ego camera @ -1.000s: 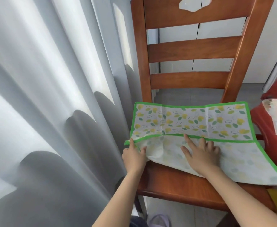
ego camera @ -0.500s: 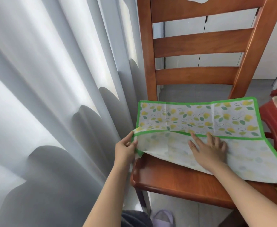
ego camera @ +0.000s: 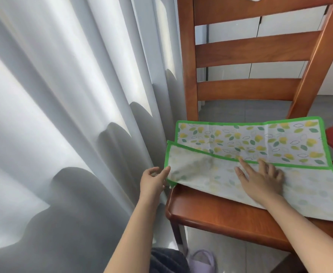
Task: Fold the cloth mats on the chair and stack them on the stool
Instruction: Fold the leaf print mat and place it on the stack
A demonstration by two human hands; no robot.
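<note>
Our mat (ego camera: 248,140) lies half-folded on the chair (ego camera: 230,215), centre-right of frame. Our right hand (ego camera: 262,180) presses spread flat; our left hand (ego camera: 152,181) pinches its left edge. Thin, limp cloth: we should hold the green-bordered corners.

— Where is the left hand (ego camera: 153,181)?
— Low and left of centre, forearm bare and reaching up from the bottom edge. The fingers (ego camera: 164,173) are loosely curled, thumb uppermost, tips pointing right; whether they pinch anything I cannot tell.

— And the right hand (ego camera: 261,179)?
— Palm down, flat, fingers spread and pointing up and slightly left, wrist straight. Its bare forearm runs down to the lower right corner. The two hands are apart, the right one sitting a little further forward.
</note>
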